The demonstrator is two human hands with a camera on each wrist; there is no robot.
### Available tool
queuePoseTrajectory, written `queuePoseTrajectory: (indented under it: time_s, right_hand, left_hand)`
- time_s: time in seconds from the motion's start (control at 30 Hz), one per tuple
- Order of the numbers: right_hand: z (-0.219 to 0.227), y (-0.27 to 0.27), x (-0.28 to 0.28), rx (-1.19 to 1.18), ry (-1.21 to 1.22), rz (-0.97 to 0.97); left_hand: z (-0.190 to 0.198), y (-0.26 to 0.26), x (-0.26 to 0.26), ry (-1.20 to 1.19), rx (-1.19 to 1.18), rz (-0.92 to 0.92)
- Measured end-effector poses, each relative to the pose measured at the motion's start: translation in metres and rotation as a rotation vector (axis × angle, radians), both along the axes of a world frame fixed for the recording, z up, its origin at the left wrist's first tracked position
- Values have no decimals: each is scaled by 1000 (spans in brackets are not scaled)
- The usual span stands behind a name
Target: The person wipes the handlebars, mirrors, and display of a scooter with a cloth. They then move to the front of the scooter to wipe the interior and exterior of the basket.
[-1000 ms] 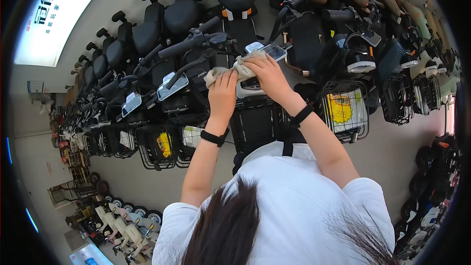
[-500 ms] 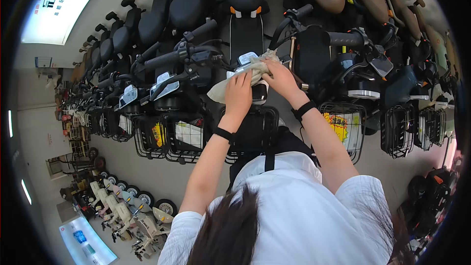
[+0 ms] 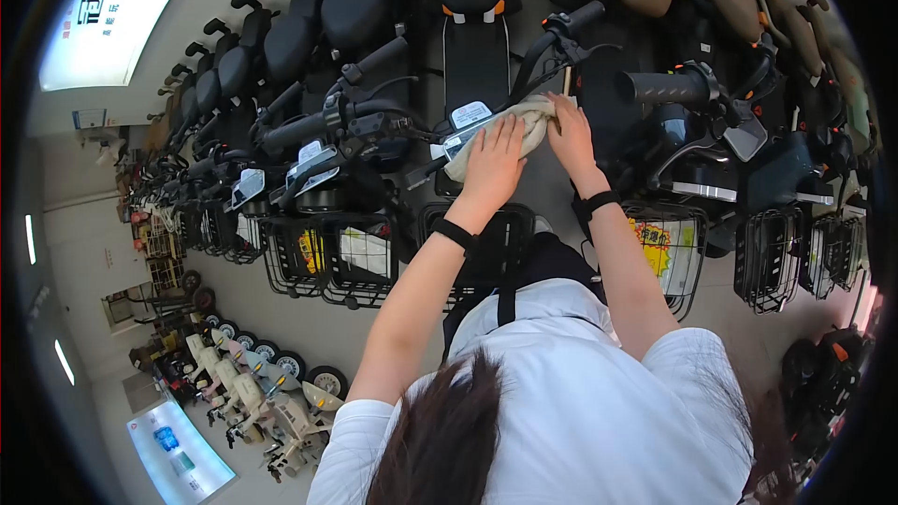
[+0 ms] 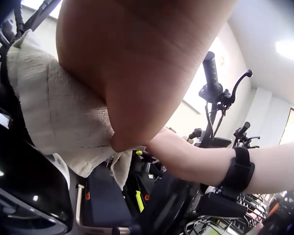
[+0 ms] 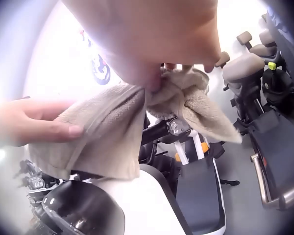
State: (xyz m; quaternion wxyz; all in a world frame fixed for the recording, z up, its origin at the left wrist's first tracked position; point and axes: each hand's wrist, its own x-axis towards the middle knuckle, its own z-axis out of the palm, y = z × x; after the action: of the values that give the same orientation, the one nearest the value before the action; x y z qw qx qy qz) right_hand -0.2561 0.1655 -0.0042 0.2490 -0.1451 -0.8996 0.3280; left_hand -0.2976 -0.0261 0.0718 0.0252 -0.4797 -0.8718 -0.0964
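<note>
A beige towel [image 3: 535, 123] is bunched over the handlebar area of the middle electric bike. My left hand [image 3: 496, 166] rests across the towel with its fingers extended over the top; in the right wrist view its thumb [image 5: 71, 131] lies on the near face, with the other fingers on the far side. My right hand [image 3: 572, 138] grips the towel's right end, and a loose corner [image 5: 210, 122] hangs below it. Left of the towel, a shiny display panel [image 3: 458, 142] shows. Beneath the hands, the right wrist view shows a glossy black headlight [image 5: 83, 208] and white bodywork [image 5: 149, 205].
A black wire basket [image 3: 477, 243] sits in front of the middle bike. Rows of parked bikes flank it, with a handlebar grip [image 3: 659, 87] close on the right and brake levers on the left. Baskets with yellow signs [image 3: 653, 241] stand on both sides.
Both hands have shifted rightward with the towel in the head view. The left hand now lies over the towel's middle, and the display panel beside it is more exposed.
</note>
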Motion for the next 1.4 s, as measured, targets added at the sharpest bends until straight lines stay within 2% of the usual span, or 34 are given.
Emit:
queuePoseTrajectory:
  time_s: [0.07,0.1,0.17,0.2,0.27,0.3,0.33,0.4,0.43,0.5,0.53,0.63,0.73,0.87,0.93,1.03,1.07,1.13,1.17,1.23,1.3,1.37,1.4]
  right_hand:
    - [-36,3,-14,-85,-35,82]
    - [-37,10,-21,-89,-36,80]
    - [-29,26,-33,-347,-308,226]
    - [-25,33,-37,-347,-312,231]
    - [-20,47,-50,-906,-521,336]
    - [-43,55,-58,-926,-457,435]
    - [-23,55,-54,-945,-500,438]
    - [-40,59,-60,-695,-344,639]
    - [-45,58,-60,-693,-348,645]
    - [-50,54,-56,-797,-479,526]
    - [-50,51,-51,-794,-482,525]
    - [-41,31,-29,-983,-430,239]
    - [-23,23,-18,-1092,-420,136]
    - [-29,26,-18,-1269,-529,69]
    - [-29,30,-18,-1362,-627,143]
    - [-9,34,-25,-1370,-743,86]
    - [-15,36,-30,-1368,-745,89]
    - [-27,41,-46,-772,-550,330]
    - [-22,49,-52,-593,-606,374]
    - [3,47,-51,-509,-559,320]
    - [8,41,-39,-425,-511,267]
    - [0,35,-24,-181,-375,394]
    - [4,30,-14,-187,-359,413]
  left_hand:
    - [-3,0,-5,-2,6,15]
    - [-5,1,-8,0,21,33]
    - [-10,4,-12,-1,42,38]
    - [-13,4,-12,-3,65,47]
    - [-10,7,-10,-16,63,66]
    - [-8,7,-9,-26,61,78]
    - [-8,7,-9,-23,59,90]
    - [-8,7,-7,-11,83,86]
    - [-7,7,-5,-11,84,92]
    - [-8,8,-3,9,91,105]
    - [-10,7,-1,7,95,107]
    - [-11,4,-1,56,123,108]
    - [-9,0,-3,34,121,84]
    - [-4,-7,-5,-13,165,59]
    - [-2,-8,-4,-24,180,60]
    - [-3,-8,-3,-27,186,70]
    - [-4,-7,-3,-15,181,76]
    - [-7,-8,-3,-2,175,86]
    - [-8,-7,-3,9,182,90]
    - [-9,-8,0,16,191,99]
    - [-9,-9,2,9,192,122]
    - [-9,-14,5,3,190,132]
    - [-8,-17,5,-1,187,138]
